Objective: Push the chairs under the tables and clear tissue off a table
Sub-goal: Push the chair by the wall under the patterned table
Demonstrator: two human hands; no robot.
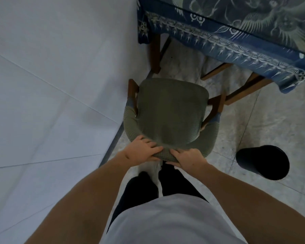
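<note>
1. Two hands grip the top of the chair's (169, 111) curved backrest: the left hand (141, 152) and the right hand (187, 158) sit close together, fingers curled over the green knitted cover.
2. Its green seat faces the bench (236, 23), which wears a blue patterned cloth; the seat's front edge lies near the cloth's hanging border, not yet beneath it.
3. Wooden arms show on both sides of the seat, and wooden legs stand under the cloth beyond.
4. White wall (51, 85) runs just beside the chair on the left.
5. Right of the chair, a black cylindrical bin (262, 162) stands on the pale tiled floor (271, 120).
</note>
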